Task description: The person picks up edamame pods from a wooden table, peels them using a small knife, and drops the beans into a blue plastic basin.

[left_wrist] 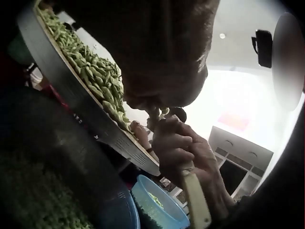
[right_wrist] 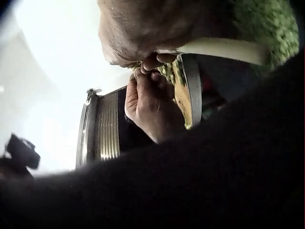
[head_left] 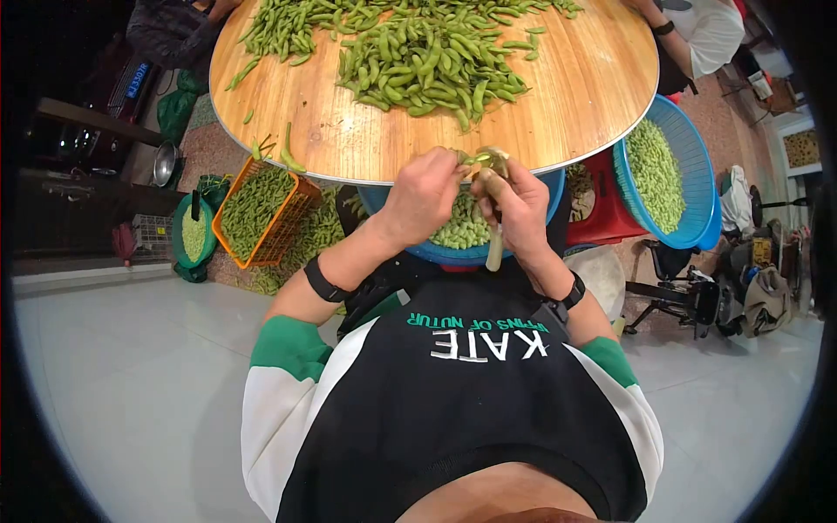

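Observation:
Just off the table's near edge, the left hand [head_left: 425,193] and right hand [head_left: 520,209] meet fingertip to fingertip over a blue basin [head_left: 449,255] of pale shelled beans. Between them is a green pod [head_left: 478,160], pinched by the left fingers and partly hidden. The right hand curls round a tool with a pale handle [head_left: 494,250], which points down toward the body. That handle [left_wrist: 196,200] also shows in the left wrist view, below the right hand's curled fingers. In the right wrist view the left hand [right_wrist: 151,106] touches the right hand's fingertips.
Green pods [head_left: 427,65] lie heaped on the round wooden table [head_left: 593,78]. An orange crate [head_left: 283,222] of pods and a green basin [head_left: 183,240] stand at left. At right, a blue basket [head_left: 689,157] of beans rests by a red stool [head_left: 602,205]. Two people sit across the table.

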Available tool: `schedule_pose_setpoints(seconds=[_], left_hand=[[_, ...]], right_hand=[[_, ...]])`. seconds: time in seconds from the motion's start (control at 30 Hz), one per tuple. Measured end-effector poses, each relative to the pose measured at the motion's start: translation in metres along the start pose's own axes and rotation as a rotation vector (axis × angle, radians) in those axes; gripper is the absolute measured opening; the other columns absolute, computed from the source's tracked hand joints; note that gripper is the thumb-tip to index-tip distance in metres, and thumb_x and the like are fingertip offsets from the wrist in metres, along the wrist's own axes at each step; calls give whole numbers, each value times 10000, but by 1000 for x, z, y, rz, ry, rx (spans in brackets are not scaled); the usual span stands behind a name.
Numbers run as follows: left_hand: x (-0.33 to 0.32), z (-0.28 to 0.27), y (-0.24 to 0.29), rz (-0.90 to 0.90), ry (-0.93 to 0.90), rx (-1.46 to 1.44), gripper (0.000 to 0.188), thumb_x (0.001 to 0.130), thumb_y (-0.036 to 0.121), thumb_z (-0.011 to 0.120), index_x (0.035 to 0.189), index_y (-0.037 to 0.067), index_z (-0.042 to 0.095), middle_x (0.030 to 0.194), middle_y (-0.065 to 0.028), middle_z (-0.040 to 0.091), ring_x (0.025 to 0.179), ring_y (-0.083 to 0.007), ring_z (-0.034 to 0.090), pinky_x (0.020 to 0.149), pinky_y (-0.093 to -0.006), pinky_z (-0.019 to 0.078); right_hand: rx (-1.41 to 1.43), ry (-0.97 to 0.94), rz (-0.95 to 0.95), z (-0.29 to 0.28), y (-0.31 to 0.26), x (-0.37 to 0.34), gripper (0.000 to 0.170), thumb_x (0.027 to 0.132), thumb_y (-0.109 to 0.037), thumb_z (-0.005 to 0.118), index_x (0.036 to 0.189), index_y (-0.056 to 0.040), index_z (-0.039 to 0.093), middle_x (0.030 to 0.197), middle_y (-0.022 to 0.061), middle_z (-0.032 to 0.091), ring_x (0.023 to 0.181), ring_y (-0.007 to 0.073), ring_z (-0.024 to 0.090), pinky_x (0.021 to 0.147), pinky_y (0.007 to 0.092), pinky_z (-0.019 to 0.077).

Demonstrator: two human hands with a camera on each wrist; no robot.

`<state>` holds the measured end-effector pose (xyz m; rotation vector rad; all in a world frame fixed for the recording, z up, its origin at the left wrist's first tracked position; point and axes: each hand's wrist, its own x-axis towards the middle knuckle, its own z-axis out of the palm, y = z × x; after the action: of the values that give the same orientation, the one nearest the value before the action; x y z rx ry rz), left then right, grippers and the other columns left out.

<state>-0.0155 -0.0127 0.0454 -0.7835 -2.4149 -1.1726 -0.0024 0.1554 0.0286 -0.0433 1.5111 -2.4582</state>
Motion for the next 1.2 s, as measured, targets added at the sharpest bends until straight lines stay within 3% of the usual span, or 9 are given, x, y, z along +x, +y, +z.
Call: schedule_pose_setpoints(seconds=[0.03, 0.17, 0.27, 0.33, 0.43, 0.53, 0.67, 0.77, 1.2], left_hand=[[1, 2, 1, 1, 0, 0, 54, 822, -43, 555, 875, -43, 545, 746, -174, 514, 670, -368, 537, 588, -396, 437], [3, 1, 9, 69, 27, 39, 75, 780, -54, 546, 823, -34, 487, 747, -185, 479, 673, -382, 511, 596, -415, 423], [3, 1, 11, 42, 13, 5, 83, 763, -54, 537, 811, -30, 473, 739, -184, 469, 667, -377, 503, 594, -417, 417], [5, 2, 10, 16, 0, -25, 78, 760, -51, 533, 805, -29, 473, 735, -182, 469, 663, -373, 503, 593, -416, 416], [6, 4, 11, 19, 5, -53, 66, 755, -35, 536, 784, -27, 477, 713, -171, 466, 639, -365, 496, 581, -415, 410], [8, 8, 8, -81, 7, -93, 77, 728, 3, 556, 720, 8, 480, 674, -166, 481, 648, -356, 525, 600, -436, 424], [8, 10, 9, 115, 38, 237, 110, 691, 61, 597, 692, 33, 490, 658, -135, 483, 627, -310, 531, 576, -397, 433], [5, 9, 9, 223, 32, 373, 125, 676, 83, 614, 689, 43, 496, 654, -118, 478, 619, -288, 532, 565, -377, 435], [-27, 12, 17, 189, -140, 334, 118, 698, 53, 617, 722, 19, 507, 679, -134, 503, 625, -289, 551, 572, -368, 460]], right_hand=[[-206, 56, -104, 0, 0, 0, 205, 932, -69, 543, 1122, 2, 573, 847, 52, 613, 552, 47, 483, 441, 176, 365], [-308, 89, -183, 1, 1, 1, 217, 880, -68, 619, 1078, 13, 583, 839, 30, 617, 618, 58, 517, 541, 215, 430], [-430, 137, -372, -1, 5, 2, 253, 837, -36, 650, 1070, 29, 575, 836, 63, 616, 643, 146, 548, 618, 271, 467], [-863, 173, -723, -5, -1, 5, 290, 780, 4, 676, 1049, 30, 571, 828, 119, 600, 687, 257, 574, 659, 323, 477], [-941, 144, -771, -3, -4, 3, 298, 742, 27, 687, 1015, 25, 568, 819, 161, 575, 702, 313, 579, 660, 330, 476], [-882, 129, -714, -5, 4, 3, 283, 744, 37, 692, 996, 21, 564, 822, 157, 579, 717, 313, 591, 666, 331, 480], [-894, 127, -689, -6, 2, 2, 243, 771, 13, 671, 991, 22, 568, 824, 145, 589, 708, 265, 593, 658, 312, 475], [-498, 92, -386, -4, 2, 1, 163, 806, -26, 622, 959, 17, 584, 804, 105, 589, 707, 143, 556, 644, 265, 454], [-898, 12, -457, -12, 18, 0, 122, 774, -6, 610, 874, 22, 545, 720, 142, 579, 622, 178, 555, 598, 307, 465]])
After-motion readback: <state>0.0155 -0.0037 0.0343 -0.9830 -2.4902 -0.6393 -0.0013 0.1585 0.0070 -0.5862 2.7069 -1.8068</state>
